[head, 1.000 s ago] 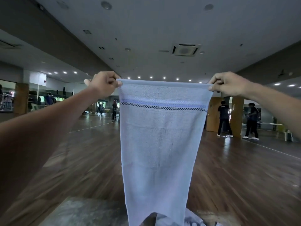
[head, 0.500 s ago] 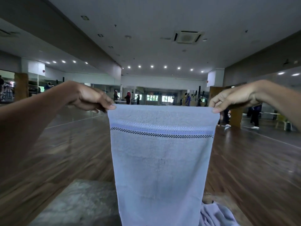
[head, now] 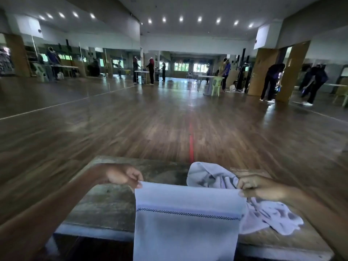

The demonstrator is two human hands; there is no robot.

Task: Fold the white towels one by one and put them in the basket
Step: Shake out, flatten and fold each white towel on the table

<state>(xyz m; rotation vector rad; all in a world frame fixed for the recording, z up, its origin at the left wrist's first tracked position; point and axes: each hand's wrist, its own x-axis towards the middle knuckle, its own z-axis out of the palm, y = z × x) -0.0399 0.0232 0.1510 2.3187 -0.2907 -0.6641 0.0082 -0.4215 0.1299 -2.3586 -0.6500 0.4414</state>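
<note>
"Hands first: what is the left hand doing?"

"It is pinching the top left corner of a white towel between thumb and curled fingers. The right hand is pinching the top right corner the same way, and the top edge is stretching straight between them."

"Where is that towel hanging?"

"At six o'clock in the view, falling in front of the near edge of a worn table. A dark checked stripe is running across it, and its lower end is passing out of view."

"And beyond it?"

"A crumpled towel is lying on the table at two o'clock from the held one, partly behind the right hand. Past the table a wooden floor is stretching toward twelve o'clock, a red line is running along it, and people are standing at the far end."
</note>
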